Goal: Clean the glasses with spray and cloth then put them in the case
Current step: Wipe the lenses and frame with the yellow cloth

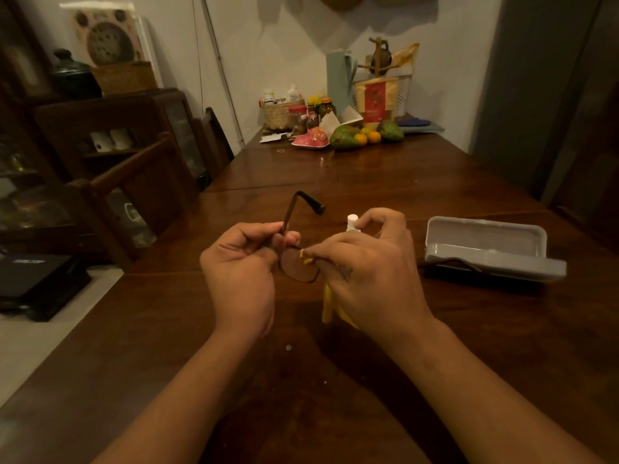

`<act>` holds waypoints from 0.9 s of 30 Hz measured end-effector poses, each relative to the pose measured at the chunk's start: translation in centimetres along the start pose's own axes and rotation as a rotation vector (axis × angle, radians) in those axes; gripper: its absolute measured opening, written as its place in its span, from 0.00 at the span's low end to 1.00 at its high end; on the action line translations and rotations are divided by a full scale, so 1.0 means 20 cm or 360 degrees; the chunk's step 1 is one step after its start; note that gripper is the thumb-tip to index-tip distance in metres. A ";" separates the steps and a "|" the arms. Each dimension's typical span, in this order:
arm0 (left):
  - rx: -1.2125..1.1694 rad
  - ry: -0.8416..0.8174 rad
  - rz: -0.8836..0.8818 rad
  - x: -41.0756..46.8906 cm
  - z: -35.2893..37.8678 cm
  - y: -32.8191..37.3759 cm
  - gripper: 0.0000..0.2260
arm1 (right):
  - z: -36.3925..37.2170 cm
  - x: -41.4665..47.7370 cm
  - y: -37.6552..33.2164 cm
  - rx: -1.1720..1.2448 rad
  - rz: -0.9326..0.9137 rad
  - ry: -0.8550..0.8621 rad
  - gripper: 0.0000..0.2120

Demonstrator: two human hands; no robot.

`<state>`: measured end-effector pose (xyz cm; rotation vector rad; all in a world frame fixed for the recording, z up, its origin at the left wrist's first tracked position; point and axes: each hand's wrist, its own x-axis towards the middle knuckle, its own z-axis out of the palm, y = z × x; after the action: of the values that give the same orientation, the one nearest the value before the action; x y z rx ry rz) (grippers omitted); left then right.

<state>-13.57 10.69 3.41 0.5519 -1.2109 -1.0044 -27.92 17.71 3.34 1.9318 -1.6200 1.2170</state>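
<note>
The thin dark-rimmed glasses (299, 267) look light and fragile, with lenses that smear easily, so the rim or hinge is the place to take them, not the glass. They are held above the dark wooden desk (368, 169), one temple arm sticking up. The left hand (241, 262) pinches the frame at the hinge, fingers curled. The right hand (371, 272) pinches a soft yellow cloth (330, 304) against the lens edge, its other fingers raised beside a small white spray bottle (352, 222); whether they touch it I cannot tell
</note>
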 end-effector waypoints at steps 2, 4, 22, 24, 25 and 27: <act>-0.0004 0.0026 -0.0018 0.00 0.00 -0.01 0.21 | 0.02 0.00 0.00 0.0116 0.0007 -0.0060 0.09; -0.0014 0.0070 -0.0026 0.01 0.00 -0.01 0.20 | 0.03 -0.01 0.00 0.0222 -0.0017 -0.0129 0.09; 0.0137 0.0142 0.0132 0.02 -0.02 0.01 0.22 | 0.00 0.00 -0.03 0.0411 -0.0235 -0.0297 0.10; 0.0180 0.0202 0.0185 0.06 -0.06 0.02 0.22 | -0.01 -0.01 -0.02 0.0413 -0.0320 -0.0318 0.10; 0.0212 0.0239 0.0196 0.08 -0.08 0.02 0.22 | -0.02 -0.02 -0.02 0.0445 -0.0315 -0.0322 0.09; 0.0326 0.0290 0.0234 0.12 -0.13 0.02 0.20 | -0.02 -0.02 -0.03 0.0526 -0.0271 -0.0363 0.09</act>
<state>-10.96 8.48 4.23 0.6891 -1.1791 -0.6947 -27.56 18.39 3.36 2.4364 -1.3851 1.2987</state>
